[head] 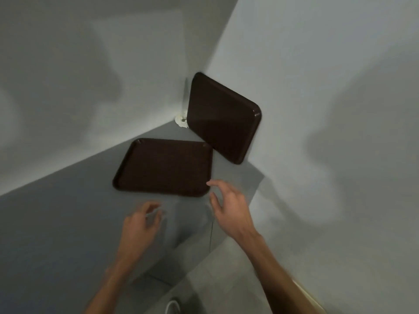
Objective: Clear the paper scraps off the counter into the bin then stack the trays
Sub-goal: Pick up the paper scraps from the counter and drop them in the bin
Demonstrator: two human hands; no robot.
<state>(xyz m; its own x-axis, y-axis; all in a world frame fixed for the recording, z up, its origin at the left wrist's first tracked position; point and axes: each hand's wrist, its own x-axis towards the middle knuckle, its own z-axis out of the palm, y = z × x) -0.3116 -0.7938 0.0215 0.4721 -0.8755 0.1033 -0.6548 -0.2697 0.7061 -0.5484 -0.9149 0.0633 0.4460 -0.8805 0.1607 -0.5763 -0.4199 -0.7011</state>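
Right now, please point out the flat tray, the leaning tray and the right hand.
flat tray (163,165): head view, middle of its floor.
leaning tray (223,116): head view, middle of its face.
right hand (231,207): head view, back of hand.

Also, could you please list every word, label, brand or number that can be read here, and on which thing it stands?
No readable text anywhere in this view.
Flat dark brown plastic tray on the grey counter: textured surface only, no print; a tiny round mark at its far right corner is too small to read.
Leaning dark brown plastic tray against the white wall: plain, no label.
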